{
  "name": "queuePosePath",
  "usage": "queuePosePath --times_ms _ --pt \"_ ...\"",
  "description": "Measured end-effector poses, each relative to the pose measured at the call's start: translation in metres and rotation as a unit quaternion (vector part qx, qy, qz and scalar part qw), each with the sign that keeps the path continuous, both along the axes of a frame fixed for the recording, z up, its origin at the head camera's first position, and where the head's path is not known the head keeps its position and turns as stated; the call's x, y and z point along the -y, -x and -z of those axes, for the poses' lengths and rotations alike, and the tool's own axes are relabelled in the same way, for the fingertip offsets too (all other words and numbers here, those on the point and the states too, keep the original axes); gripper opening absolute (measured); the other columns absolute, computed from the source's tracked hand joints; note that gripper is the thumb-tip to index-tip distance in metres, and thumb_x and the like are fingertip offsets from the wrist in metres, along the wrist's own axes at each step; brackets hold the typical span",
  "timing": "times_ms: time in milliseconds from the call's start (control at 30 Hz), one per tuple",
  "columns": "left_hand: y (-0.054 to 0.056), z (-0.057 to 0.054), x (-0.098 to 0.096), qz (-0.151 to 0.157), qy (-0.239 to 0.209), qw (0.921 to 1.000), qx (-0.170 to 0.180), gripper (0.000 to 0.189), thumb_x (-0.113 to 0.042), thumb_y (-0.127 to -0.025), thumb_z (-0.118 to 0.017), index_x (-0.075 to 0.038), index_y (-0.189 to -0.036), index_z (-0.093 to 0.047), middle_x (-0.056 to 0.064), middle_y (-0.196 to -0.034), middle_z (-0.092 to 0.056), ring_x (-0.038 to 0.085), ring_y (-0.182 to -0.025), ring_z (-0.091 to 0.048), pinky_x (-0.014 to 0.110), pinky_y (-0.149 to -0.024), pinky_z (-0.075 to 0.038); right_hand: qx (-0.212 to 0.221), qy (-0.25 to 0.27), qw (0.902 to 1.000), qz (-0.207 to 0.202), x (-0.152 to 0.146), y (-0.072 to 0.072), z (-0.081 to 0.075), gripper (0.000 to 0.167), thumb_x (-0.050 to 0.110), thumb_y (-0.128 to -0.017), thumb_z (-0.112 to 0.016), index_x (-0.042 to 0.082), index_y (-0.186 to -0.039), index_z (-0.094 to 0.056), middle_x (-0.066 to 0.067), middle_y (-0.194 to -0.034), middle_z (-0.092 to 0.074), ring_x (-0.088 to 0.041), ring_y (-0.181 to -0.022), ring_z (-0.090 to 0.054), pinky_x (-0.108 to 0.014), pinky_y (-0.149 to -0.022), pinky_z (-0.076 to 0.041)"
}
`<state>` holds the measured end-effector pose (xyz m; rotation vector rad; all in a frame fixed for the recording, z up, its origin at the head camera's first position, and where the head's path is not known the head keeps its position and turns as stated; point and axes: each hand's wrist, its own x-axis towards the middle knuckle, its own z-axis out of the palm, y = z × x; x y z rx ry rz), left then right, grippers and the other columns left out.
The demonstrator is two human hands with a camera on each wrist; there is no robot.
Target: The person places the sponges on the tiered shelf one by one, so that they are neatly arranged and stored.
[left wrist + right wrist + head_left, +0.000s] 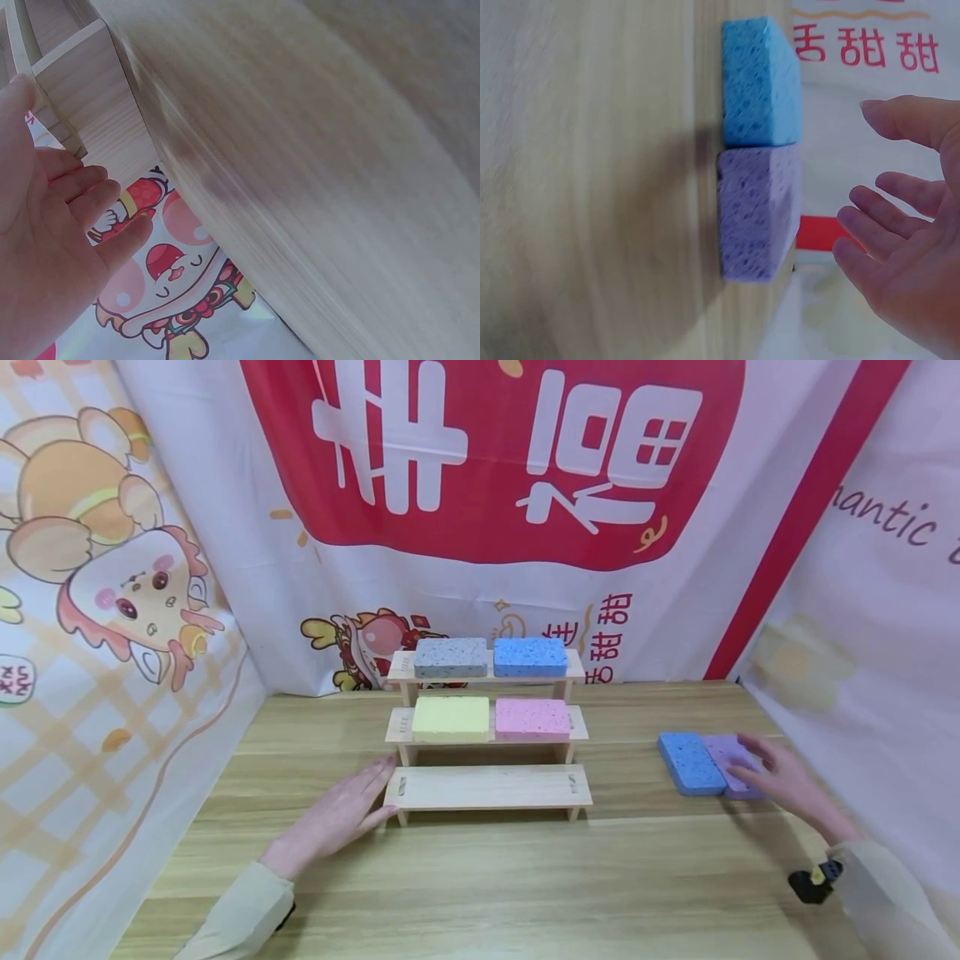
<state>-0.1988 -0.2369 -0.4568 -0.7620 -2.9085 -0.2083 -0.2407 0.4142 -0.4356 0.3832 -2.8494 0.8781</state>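
My left hand (341,810) rests against the left end of a small three-step wooden shelf (487,789), fingers fairly straight and touching its side. On the top step sit a grey sponge (451,658) and a blue sponge (530,657). The middle step bears a yellow sponge (450,718) and a pink sponge (532,719). At the right of the table, another blue sponge (691,765) lies side by side with a purple sponge (731,764). Over the purple one hovers my right hand (787,781), thumb and fingers spread; in the right wrist view it is apart from both sponges (746,214).
The wooden table (480,885) meets a white and red printed cloth (487,527) at the back. Printed cloth walls (97,693) also stand at the left and right. A dark wrist strap piece (813,883) hangs by the right sleeve.
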Motion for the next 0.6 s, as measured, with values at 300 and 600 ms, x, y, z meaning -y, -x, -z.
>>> queuePosePath --times_ms 300,600 --pt "0.0 0.001 0.0 -0.004 0.005 1.0 0.003 0.074 -0.048 -0.101 -0.05 0.003 -0.152 -0.033 0.02 -0.158 -0.035 0.038 -0.142 -0.043 0.054 -0.116 -0.04 0.061 -0.033 0.9974 0.023 -0.011 0.003 0.012 0.079 0.029 -0.093 -0.068 -0.021 -0.142 -0.032 -0.047 -0.141 -0.035 -0.065 -0.124 -0.037 -0.076 -0.097 -0.036" --pt "0.001 0.002 0.0 -0.001 0.006 1.0 0.0 0.074 -0.047 -0.101 -0.05 0.003 -0.152 -0.033 0.02 -0.158 -0.035 0.038 -0.142 -0.043 0.053 -0.116 -0.04 0.097 -0.026 0.9948 0.02 -0.016 0.001 0.02 0.091 0.033 -0.088 -0.074 -0.02 -0.146 -0.026 -0.05 -0.142 -0.032 -0.068 -0.127 -0.033 -0.076 -0.099 -0.035"
